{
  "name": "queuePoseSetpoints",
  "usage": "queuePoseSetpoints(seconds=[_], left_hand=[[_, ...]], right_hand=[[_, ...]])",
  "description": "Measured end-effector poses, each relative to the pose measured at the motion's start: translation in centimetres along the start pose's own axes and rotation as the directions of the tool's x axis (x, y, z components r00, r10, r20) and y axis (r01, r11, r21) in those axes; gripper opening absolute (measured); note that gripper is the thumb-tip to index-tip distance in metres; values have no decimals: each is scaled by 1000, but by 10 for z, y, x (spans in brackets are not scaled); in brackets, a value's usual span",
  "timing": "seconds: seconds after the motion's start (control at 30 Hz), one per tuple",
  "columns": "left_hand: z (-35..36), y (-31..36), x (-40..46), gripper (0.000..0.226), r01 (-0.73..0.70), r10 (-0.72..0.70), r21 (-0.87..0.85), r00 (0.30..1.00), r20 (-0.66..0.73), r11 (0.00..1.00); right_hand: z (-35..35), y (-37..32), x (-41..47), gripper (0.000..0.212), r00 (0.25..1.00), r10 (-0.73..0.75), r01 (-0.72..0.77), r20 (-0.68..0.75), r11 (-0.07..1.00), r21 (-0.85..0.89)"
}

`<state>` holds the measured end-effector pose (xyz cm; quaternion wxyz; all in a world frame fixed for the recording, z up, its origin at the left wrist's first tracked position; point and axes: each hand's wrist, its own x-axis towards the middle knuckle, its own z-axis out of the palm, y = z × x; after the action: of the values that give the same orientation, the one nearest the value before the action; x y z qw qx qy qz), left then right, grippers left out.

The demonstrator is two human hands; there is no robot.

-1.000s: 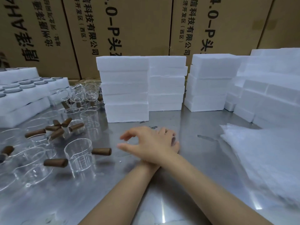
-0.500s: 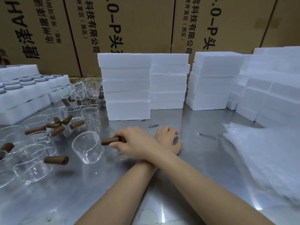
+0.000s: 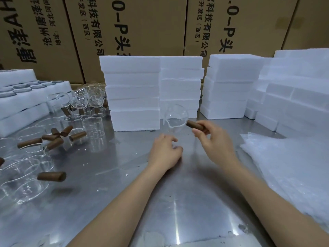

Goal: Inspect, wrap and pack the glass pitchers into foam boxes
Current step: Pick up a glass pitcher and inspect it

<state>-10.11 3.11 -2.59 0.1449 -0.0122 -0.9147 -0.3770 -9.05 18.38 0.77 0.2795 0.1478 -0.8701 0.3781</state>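
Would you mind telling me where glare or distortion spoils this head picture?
Head view: bright glare streaks on the steel table near the bottom edge; wide-angle bending tilts the brown cardboard cartons outward; the clear glass pitcher in the right hand nearly vanishes against white foam boxes.

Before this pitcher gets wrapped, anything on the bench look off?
Small white crumbs lie scattered on the steel table, likely foam bits. The pitcher held by its handle in the right hand shows no visible cracks.
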Motion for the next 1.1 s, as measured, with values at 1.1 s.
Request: queuePoseSetpoints(seconds=[1.1], left_hand=[[-30,11,-8,61,-194,211,-560,977,-35,806]], right_hand=[[8,4,1,30,918,150,-290,368,886,362]])
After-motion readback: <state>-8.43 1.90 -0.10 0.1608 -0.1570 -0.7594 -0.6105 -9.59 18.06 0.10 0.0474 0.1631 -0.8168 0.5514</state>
